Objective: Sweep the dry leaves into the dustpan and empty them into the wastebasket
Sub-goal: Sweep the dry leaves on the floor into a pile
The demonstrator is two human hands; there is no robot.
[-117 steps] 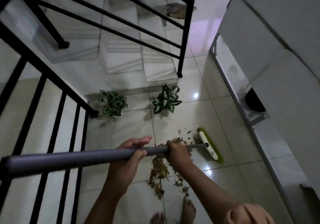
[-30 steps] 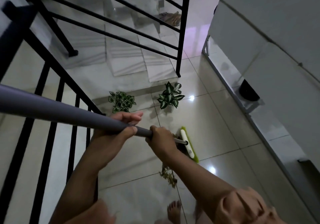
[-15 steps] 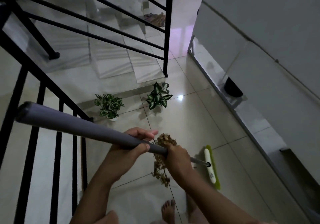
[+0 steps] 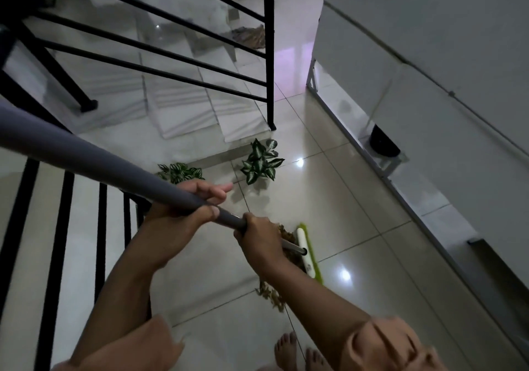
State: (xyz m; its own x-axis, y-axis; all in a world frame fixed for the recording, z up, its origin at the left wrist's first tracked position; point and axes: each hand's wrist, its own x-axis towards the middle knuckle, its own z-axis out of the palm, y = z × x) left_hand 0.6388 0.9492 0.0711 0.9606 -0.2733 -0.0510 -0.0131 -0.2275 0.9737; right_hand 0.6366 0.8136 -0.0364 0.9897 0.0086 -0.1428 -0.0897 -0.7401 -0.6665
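A broom with a long grey handle (image 4: 86, 156) and a white-and-green head (image 4: 307, 251) rests on the tiled floor. My left hand (image 4: 189, 207) grips the handle higher up, fingers partly extended over it. My right hand (image 4: 259, 234) grips it lower, near the head. Dry brown leaves (image 4: 270, 293) lie in a pile beside the broom head, partly hidden by my right forearm. A dark round wastebasket (image 4: 383, 143) stands at the right, by the wall. No dustpan shows.
Two small leafy potted plants (image 4: 262, 161) (image 4: 180, 171) stand by the step. Black metal railings (image 4: 269, 55) run at the left and rear. White stairs (image 4: 183, 113) lie behind. A metal frame (image 4: 395, 167) lines the right wall. My bare feet (image 4: 286, 347) are at the bottom.
The broom head has swept left and up the floor toward the leaf pile, and the handle's top end has swung out of frame at the left. Both hands keep their grip.
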